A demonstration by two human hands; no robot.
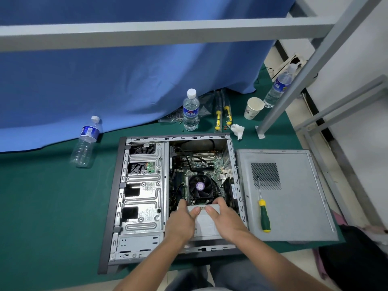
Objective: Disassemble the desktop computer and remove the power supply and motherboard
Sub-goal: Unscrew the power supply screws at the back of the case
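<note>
Power supply [206,222], just below CPU fan [199,186], is gripped by left hand [181,220] & right hand [225,220], fingers curled over its top edge, prob. to lift it out.

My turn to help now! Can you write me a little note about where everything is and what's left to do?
Left hand and right hand both grip the power supply, fingers curled over its far edge. It still sits in the open computer case. The side panel is off, lying right of the case with a screwdriver on it. The motherboard is still mounted. Left: lift out the power supply, then remove the motherboard.
</note>
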